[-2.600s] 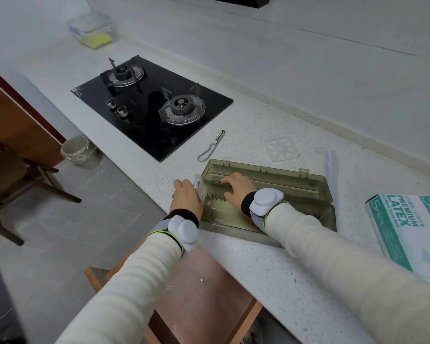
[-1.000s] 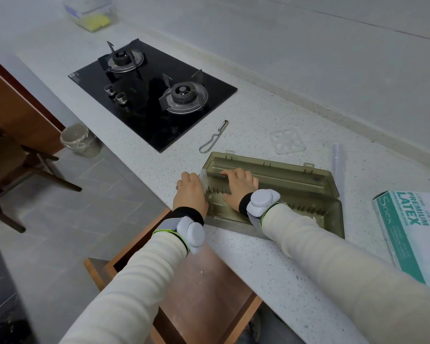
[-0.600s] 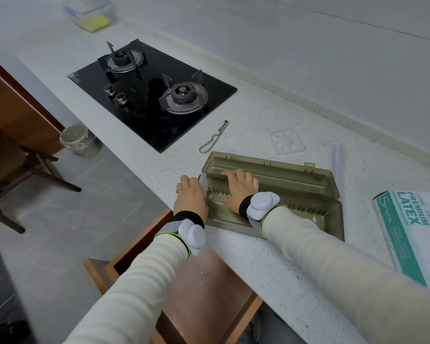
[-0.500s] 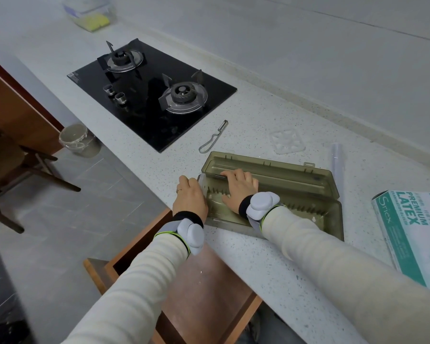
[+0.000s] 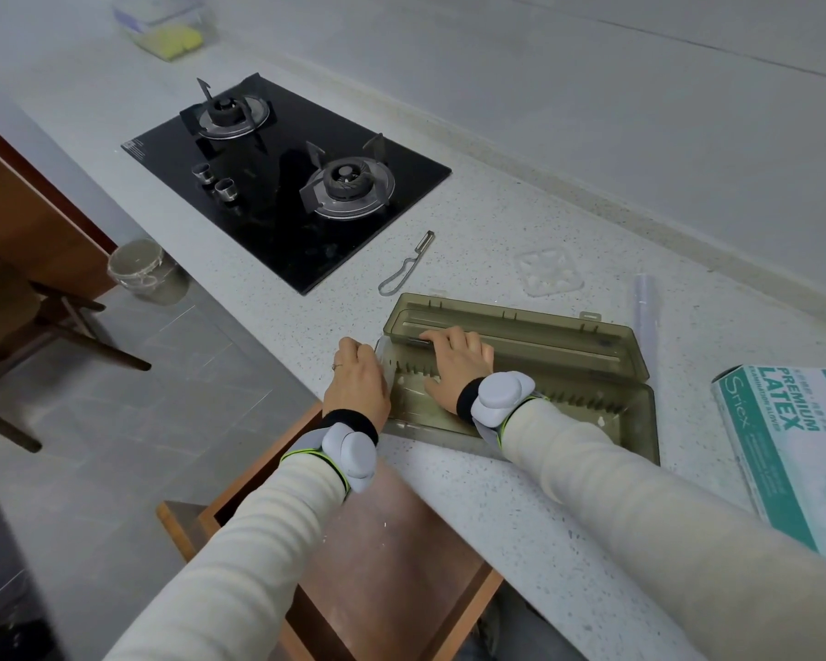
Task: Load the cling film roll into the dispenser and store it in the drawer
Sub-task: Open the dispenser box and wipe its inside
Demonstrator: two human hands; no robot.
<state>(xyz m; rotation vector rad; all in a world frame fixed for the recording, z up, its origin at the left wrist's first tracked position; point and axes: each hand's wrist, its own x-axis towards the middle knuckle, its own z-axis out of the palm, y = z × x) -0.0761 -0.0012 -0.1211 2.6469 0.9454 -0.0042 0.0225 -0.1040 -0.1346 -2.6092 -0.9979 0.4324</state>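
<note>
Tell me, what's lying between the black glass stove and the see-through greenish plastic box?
A thin metal peeler lies there on the speckled counter, in the head view.

teal-and-white cardboard glove box [image 5: 792, 441]: cut by right edge | clear lidded plastic tub [image 5: 163, 21]: top cropped, yellow contents blurred | left hand [image 5: 358, 379]: fingertips hidden beside translucent olive plastic dispenser [image 5: 568, 355] | brown wooden drawer [image 5: 401, 531]: partly hidden under speckled white worktop [image 5: 497, 250], sleeves

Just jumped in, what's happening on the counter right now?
A person is working on the open dispenser on the counter. The left hand grips its left end; the right hand lies flat inside it. The roll is not loaded yet: it lies on the counter behind the dispenser's right end. The drawer below is open.
</note>
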